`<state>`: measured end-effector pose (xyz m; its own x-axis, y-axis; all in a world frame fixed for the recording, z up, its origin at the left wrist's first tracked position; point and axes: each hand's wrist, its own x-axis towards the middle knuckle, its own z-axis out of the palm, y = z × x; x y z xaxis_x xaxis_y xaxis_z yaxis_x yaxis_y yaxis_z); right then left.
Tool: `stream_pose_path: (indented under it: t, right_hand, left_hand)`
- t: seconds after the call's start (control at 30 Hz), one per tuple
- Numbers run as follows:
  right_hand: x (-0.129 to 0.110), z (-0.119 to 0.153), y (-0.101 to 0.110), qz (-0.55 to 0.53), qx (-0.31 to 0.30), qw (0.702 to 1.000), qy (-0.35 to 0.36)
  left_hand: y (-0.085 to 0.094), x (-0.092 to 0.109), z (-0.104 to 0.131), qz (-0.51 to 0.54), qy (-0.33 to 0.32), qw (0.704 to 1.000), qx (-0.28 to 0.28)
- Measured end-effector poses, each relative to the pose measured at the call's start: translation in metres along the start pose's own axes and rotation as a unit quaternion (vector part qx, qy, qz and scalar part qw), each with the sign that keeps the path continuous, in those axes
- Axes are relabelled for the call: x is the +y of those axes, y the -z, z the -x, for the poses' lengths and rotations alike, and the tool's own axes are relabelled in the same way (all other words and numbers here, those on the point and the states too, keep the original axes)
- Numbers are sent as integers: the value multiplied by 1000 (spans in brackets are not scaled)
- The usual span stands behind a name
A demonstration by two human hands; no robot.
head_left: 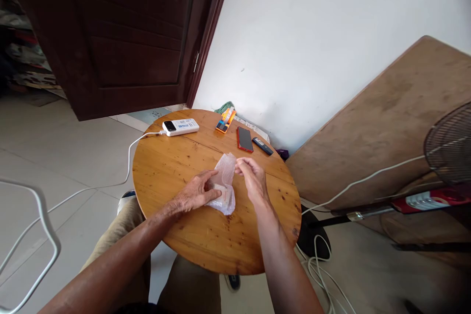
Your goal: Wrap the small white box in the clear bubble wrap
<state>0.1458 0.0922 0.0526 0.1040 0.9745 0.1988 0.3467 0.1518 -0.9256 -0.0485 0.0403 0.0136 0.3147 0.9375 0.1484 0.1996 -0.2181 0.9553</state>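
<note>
A piece of clear bubble wrap [226,169] lies near the middle of the round wooden table [162,171], its far end lifted. Inside its near part shows a pale flat object [220,197], too covered to name. My left hand [196,192] rests on the wrap's left side, thumb and index finger stretched out and spread, the thumb across the pale object. With fingertips pinched together, my right hand [252,176] is at the wrap's upper right edge and appears to grip it.
Toward the back of the table are a white power bank [181,127] with a cable [128,157], an orange and blue item [225,121], a red-edged phone [245,139] and a dark handheld device [262,146]. A fan [451,147] stands at right, with cords [318,270] on the floor.
</note>
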Motion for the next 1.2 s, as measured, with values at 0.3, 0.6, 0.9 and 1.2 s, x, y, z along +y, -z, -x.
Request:
stream_pose_path:
  t: [0.3,0.6,0.9,1.2]
  right_hand:
    - [7,41,-18,231,-11,968,102]
    - [31,30,-2,-51,59,995,-62]
    - [25,34,-13,-139,4,985,-100]
    - [26,35,-11,-70,65,994,-55]
  left_hand:
    - [3,-5,-1,110,47,993,8]
    - [9,-3,-1,111,50,984,129]
    - [4,-2,1,-84,-50,983,155]
    - [4,-8,-1,-85,7,985,150]
